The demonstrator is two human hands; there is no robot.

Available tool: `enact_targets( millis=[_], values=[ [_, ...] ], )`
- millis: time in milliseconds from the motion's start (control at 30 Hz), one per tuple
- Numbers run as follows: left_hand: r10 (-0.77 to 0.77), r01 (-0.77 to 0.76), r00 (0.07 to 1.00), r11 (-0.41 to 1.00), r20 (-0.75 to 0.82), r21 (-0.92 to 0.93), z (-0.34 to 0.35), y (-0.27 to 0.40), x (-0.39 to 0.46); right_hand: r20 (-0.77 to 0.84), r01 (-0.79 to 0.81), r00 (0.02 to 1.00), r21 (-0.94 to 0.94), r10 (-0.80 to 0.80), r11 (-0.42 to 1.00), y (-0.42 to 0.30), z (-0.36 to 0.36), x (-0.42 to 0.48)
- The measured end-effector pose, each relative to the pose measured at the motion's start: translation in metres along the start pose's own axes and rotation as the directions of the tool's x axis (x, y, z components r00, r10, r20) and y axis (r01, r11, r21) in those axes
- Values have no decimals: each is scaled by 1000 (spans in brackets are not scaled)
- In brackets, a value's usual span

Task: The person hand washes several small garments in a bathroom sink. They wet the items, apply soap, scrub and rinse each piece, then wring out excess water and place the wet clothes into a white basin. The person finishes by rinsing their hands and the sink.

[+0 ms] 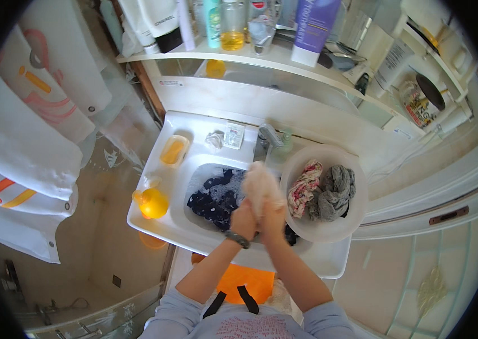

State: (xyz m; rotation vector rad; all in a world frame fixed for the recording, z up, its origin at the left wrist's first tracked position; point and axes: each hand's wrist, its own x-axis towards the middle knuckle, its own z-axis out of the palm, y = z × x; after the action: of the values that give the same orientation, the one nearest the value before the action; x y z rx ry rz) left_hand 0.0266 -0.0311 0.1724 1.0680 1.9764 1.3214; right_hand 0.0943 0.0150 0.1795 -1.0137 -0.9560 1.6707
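A pale pink cloth (260, 184), blurred by motion, is gripped between both my hands above the sink. My left hand (244, 220), with a dark band on the wrist, holds its lower left side. On the other side my right hand (273, 218) is closed around the same cloth. Dark navy garments (215, 203) lie in sudsy water in the white sink (158, 233) below. Just right of my hands, a white plastic basin (357, 203) rests over the sink's right part. Twisted in it are a pink-and-white patterned cloth (305, 188) and a grey cloth (334, 193).
A faucet (269, 135) and a pump bottle (284, 142) stand behind the sink. A yellow rubber duck (153, 203) and a soap dish (175, 150) sit on the left rim. Above hangs a shelf (239, 56) of toiletries; a white curtain (27, 140) is at left.
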Motion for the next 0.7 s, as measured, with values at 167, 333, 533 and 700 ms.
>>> enact_targets(
  millis=[167,333,533,700],
  values=[
    [123,-125,992,983,-20,-134,32,38,12,-140,-159,982,-224,130,961,-91,-97,41],
    [-188,128,981,812,48,569,15,-40,9,-369,-63,899,-640,-234,766,-107,-172,6],
    [-533,86,815,498,227,863,-12,-123,11,-113,99,921,-857,-373,505,-93,-143,-47],
    [-366,6,838,749,405,663,-62,-104,16,319,486,846,-793,-428,367,-79,-98,-55]
  ],
)
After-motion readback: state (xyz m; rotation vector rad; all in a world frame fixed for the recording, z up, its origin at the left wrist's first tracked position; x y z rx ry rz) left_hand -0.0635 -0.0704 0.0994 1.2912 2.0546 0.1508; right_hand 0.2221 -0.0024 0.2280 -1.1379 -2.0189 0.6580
